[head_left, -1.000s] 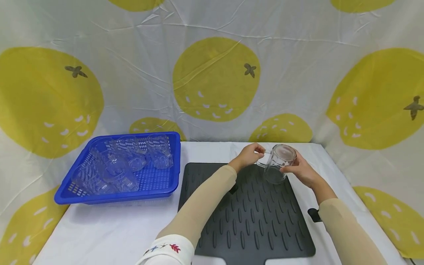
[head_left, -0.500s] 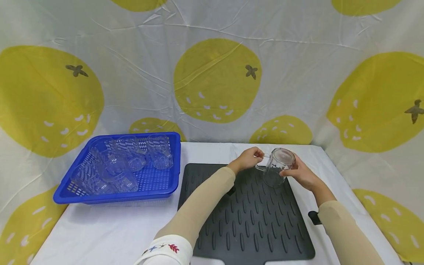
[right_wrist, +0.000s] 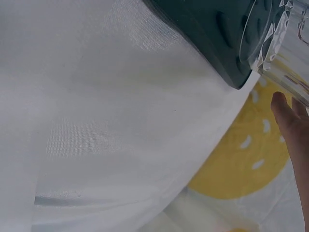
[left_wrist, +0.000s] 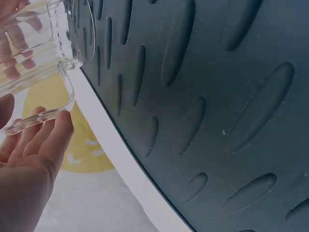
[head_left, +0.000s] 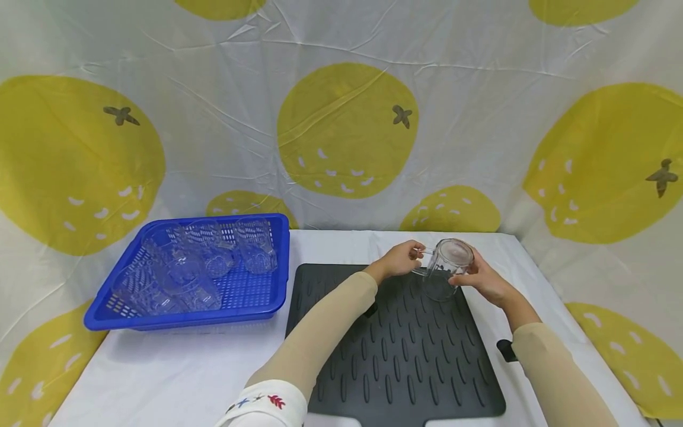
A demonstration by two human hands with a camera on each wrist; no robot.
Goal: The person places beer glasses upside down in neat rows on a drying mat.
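A clear glass mug (head_left: 447, 267) is upside down, its base up and its rim close over the far right part of the black ridged mat (head_left: 405, 356). My left hand (head_left: 399, 259) pinches the mug's handle, which points left. In the left wrist view the handle (left_wrist: 41, 118) lies between the thumb and the fingers (left_wrist: 60, 133). From the right side, my right hand (head_left: 488, 281) grips the mug's body, its thumb on the near side. The far fingers of that hand are partly hidden behind the glass.
A blue plastic basket (head_left: 187, 323) with several clear glass mugs (head_left: 256, 249) lying in it stands on the left of the white-covered table (head_left: 176, 379). A white curtain with yellow lemons (head_left: 347, 130) hangs behind the table and at its sides.
Both hands have lowered the mug slightly toward the mat since a second ago. Over the last half second it has hardly moved. The basket is unchanged.
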